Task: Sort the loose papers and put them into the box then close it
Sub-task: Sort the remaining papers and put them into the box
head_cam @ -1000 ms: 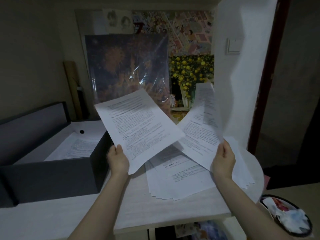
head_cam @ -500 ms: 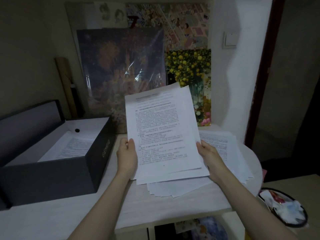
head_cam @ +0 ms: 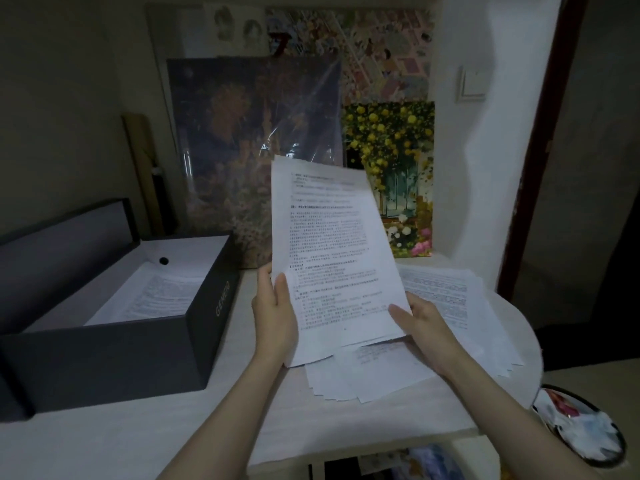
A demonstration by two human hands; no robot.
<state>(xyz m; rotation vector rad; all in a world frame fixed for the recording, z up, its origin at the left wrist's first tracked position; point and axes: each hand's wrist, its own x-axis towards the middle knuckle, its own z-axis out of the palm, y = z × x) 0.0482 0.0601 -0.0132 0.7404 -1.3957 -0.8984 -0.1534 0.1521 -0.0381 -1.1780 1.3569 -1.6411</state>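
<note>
I hold a small stack of printed sheets (head_cam: 329, 251) upright above the table. My left hand (head_cam: 275, 313) grips its lower left edge and my right hand (head_cam: 420, 323) grips its lower right edge. Beneath them a fanned pile of loose papers (head_cam: 446, 306) lies on the white table (head_cam: 173, 431). At the left stands the dark box (head_cam: 114, 351), open, with its lid (head_cam: 62, 233) tilted up behind it. A printed page (head_cam: 156, 296) lies flat inside on the white lining.
Wrapped paintings (head_cam: 256, 150) and a yellow flower canvas (head_cam: 391, 178) lean on the wall behind the table. A cardboard tube (head_cam: 138, 168) stands at the back left. A bin with crumpled waste (head_cam: 581, 427) sits on the floor at the lower right, past the table's rounded edge.
One second ago each hand held a separate sheet, spread apart. The hands came together and the sheets now form one stack held upright by both hands.
</note>
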